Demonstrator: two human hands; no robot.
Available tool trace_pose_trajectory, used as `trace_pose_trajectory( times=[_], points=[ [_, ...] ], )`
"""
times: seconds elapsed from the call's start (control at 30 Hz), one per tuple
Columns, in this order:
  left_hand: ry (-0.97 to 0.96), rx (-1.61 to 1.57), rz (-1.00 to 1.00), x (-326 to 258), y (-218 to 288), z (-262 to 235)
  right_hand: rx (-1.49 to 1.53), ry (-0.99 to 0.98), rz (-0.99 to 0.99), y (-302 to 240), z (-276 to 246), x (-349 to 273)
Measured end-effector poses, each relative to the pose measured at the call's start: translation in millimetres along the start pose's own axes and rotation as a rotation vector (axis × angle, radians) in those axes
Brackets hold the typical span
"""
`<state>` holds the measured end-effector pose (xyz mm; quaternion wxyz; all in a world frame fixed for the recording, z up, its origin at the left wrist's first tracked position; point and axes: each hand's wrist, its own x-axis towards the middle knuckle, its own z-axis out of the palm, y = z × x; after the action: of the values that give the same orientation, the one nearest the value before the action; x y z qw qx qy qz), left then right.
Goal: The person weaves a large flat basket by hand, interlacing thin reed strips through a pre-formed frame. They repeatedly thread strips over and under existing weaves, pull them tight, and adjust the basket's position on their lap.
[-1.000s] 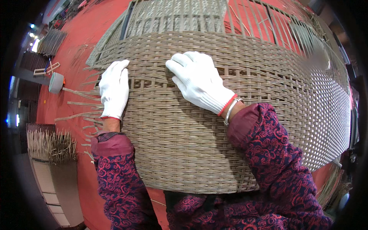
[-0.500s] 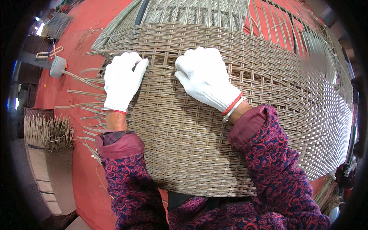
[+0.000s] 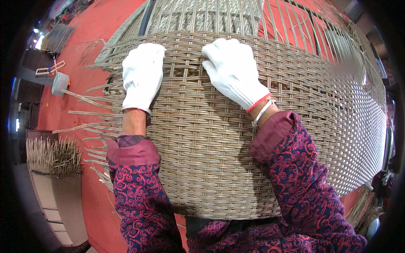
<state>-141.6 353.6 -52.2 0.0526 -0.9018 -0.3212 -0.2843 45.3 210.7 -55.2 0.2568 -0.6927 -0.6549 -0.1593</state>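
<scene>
A large panel of brown-grey woven wicker (image 3: 202, 168) lies in front of me, its upright strands bare at the far side. My left hand (image 3: 143, 76), in a white knit glove, is closed at the panel's far left part, fingers curled down on the horizontal strands. My right hand (image 3: 234, 69), gloved the same way, is closed on the weave to the right, its thumb and forefinger pinched together at a strand. Small gaps show in the weave between and below the hands. The fingertips of both hands are mostly hidden.
Loose strand ends (image 3: 90, 113) stick out past the panel's left edge. A pale round roll (image 3: 60, 84) rests on the red surface (image 3: 97, 206) to the left. Cut strips (image 3: 54, 156) stand bundled at the far left. Another woven piece (image 3: 206, 19) lies beneath the bare strands.
Both hands have shifted farther away along the weave, still closed. My left thumb has drawn in closer to the fingers. The view has shifted slightly.
</scene>
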Motion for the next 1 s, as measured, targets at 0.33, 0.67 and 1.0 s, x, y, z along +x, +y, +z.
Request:
trace_pose_trajectory(
  times=[0.33,0.67,1.0],
  points=[
    [-0.105,-0.061,0.005,-3.6,2.6,-11.1,0.039,-0.144,0.002,-7.0,-5.6,1.6],
    [0.227,-0.007,0.162,13.4,8.7,9.8,-0.031,0.113,0.067,6.2,3.6,5.9],
    [0.099,0.034,0.225,37.3,-8.6,34.3,-0.166,-0.110,0.065,24.5,16.9,32.2]
  ],
)
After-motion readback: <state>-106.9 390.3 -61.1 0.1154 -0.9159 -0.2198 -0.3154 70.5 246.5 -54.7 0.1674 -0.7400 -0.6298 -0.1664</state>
